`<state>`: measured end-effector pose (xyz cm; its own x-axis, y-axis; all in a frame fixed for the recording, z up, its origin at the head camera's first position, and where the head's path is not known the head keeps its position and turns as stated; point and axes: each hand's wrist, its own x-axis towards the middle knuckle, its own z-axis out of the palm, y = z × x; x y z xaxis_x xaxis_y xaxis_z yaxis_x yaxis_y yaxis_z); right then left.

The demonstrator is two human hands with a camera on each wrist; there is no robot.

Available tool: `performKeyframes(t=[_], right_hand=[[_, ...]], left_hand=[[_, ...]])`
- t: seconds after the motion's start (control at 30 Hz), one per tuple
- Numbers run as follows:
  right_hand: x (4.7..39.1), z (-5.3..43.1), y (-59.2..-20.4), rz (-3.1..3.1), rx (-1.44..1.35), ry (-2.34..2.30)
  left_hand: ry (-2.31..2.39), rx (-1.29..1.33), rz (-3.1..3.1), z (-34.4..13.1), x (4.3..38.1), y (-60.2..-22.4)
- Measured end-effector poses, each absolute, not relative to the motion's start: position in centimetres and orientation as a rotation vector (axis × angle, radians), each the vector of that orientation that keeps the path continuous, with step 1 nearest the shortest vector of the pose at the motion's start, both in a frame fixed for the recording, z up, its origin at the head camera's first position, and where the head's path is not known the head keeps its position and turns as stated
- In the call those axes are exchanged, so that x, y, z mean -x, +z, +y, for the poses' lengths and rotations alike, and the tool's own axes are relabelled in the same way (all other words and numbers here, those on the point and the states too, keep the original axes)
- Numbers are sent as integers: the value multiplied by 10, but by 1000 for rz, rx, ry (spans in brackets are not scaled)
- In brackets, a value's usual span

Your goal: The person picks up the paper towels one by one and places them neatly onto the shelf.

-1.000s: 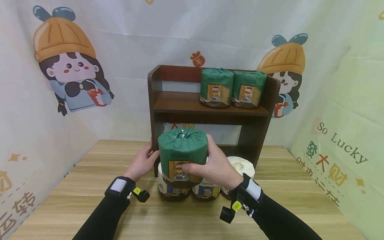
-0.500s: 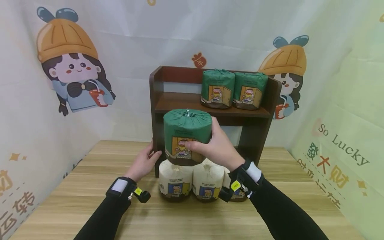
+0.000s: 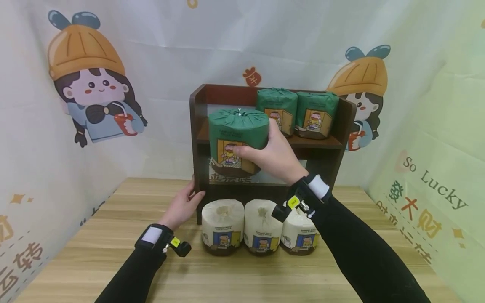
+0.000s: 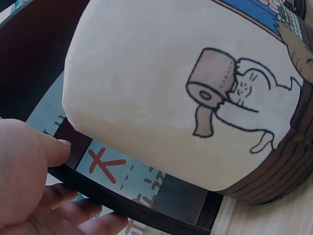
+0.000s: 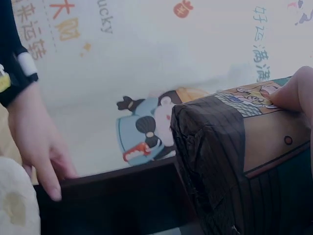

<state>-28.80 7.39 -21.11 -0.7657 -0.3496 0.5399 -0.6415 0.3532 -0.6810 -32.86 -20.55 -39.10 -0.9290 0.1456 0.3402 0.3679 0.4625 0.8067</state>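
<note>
Three green rolls [image 3: 227,134] [image 3: 276,103] [image 3: 316,113] it was, and three white rolls [image 3: 222,223] [image 3: 262,227] [image 3: 300,235], dead level! Two hands [image 3: 183,207] [image 3: 280,158] were in play, two black wrist cameras [image 3: 183,249] [image 3: 280,213], one brown shelf unit [image 3: 198,147], one table [image 3: 242,282], and, in the head view, two hatted cartoon figures [image 3: 94,82] [image 3: 358,80]!

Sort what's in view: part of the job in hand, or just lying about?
Job, apparently:
green roll, gripped by right hand
shelf, held by left hand
two shelved green rolls

Likely just about:
three white rolls
table
printed backdrop

"So Lucky", "發大财" on the backdrop [image 3: 428,113]; white rolls [image 3: 261,221] bear tiny, unclear lettering
</note>
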Motion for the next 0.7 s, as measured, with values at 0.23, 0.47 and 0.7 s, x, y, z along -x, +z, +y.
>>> performKeyframes(t=[0.23,0.47,0.7], right_hand=[[304,70,-195,-2304,-798,1392],[316,63,-197,-2307,-693,1397],[320,55,-199,-2307,-560,1268]], left_hand=[[-1448,457,-2468,-205,331,-394],[-1447,436,-2478,-206,330,-395],[-1448,426,-2482,-206,331,-394]])
